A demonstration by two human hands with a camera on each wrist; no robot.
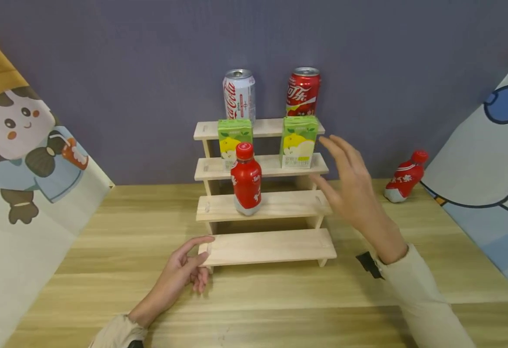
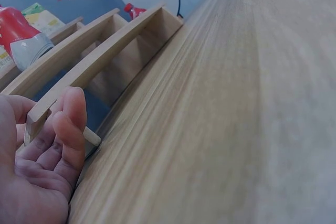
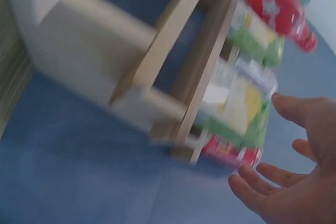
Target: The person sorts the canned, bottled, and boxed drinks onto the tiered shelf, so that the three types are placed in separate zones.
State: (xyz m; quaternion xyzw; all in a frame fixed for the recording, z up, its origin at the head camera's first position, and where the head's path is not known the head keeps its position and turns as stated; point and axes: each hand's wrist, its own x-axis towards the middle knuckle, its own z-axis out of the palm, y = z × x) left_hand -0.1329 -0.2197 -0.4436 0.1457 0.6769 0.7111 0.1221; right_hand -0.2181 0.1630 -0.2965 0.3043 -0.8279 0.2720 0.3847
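Observation:
A four-step wooden display rack stands against the back wall. My left hand grips the left end of its lowest step; in the left wrist view, its fingers curl up under the board. On the second step from the bottom stands a red bottle with a red cap. My right hand, fingers spread and holding nothing, is just right of the rack, close to the right green juice box. A matching left juice box is partly hidden behind the bottle.
A white cola can and a red cola can stand on the top step. Another red bottle leans tilted near the right wall panel. Cartoon-printed panels flank the wood-grain table.

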